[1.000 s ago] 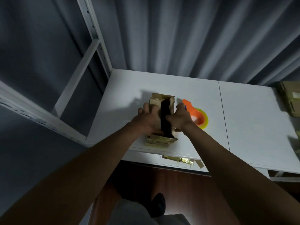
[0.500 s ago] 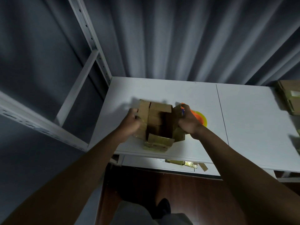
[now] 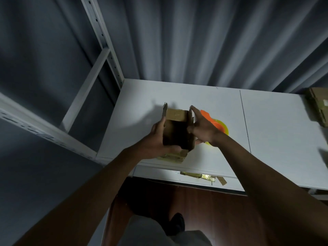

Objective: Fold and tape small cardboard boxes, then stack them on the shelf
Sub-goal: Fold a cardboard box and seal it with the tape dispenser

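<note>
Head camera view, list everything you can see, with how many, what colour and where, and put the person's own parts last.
Cardboard box: one, brown, open with flaps raised, held between both hands over the table's near edge.
Flat cardboard pieces: a few, brown with yellowish tape, under the box.
Tape dispenser: one, orange with a yellow roll, on the table behind the right hand.
Table: one, white, centre and right.
Cardboard stack: one, brown, far right table edge.
Scraps: a few, brown and yellowish, on the ledge below the table.
Shelf frame: one, white metal, left.
Curtain: grey, behind.
Left hand: grips the box's left side.
Right hand: presses the right flap.
</note>
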